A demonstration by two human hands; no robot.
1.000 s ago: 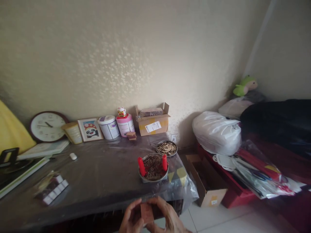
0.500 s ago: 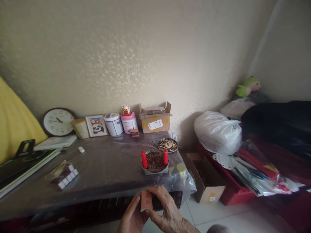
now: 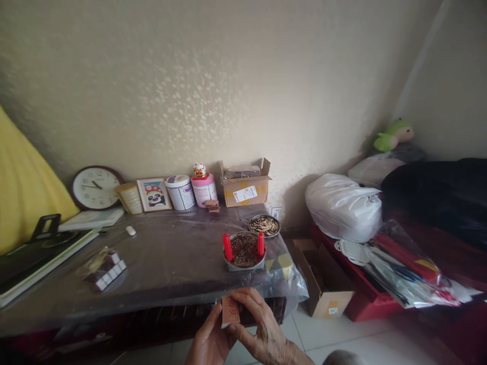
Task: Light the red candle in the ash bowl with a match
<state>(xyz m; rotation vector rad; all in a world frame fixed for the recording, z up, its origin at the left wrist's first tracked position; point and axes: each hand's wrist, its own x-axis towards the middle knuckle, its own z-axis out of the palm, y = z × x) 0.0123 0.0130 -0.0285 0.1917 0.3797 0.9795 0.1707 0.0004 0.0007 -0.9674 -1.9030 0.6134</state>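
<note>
Both my hands are closed around a small matchbox (image 3: 230, 310) with red lettering, held low in front of the table's near edge. My left hand (image 3: 211, 338) grips its left side, thumb along the edge. My right hand (image 3: 264, 327) holds the other side, fingers over the top end and thumb at the lower corner. Beyond them on the table stands a round tin (image 3: 245, 267) filled with dark grains. Two red candles (image 3: 227, 247) stand upright in it, one on each side. Behind it is a round dish of matchsticks (image 3: 264, 226).
A plastic-covered table (image 3: 171, 258) carries a wrapped pack of small boxes (image 3: 108, 268), a clock (image 3: 95, 187), a picture frame (image 3: 154, 195), two canisters (image 3: 180, 192) and a cardboard box (image 3: 245, 192). Right of it, an open carton (image 3: 331, 299) sits on the floor beside a red chest (image 3: 371, 306) with bags.
The view has shifted slightly, so the table things sit a little further right. My hands still hold the matchbox, which is turned slightly.
</note>
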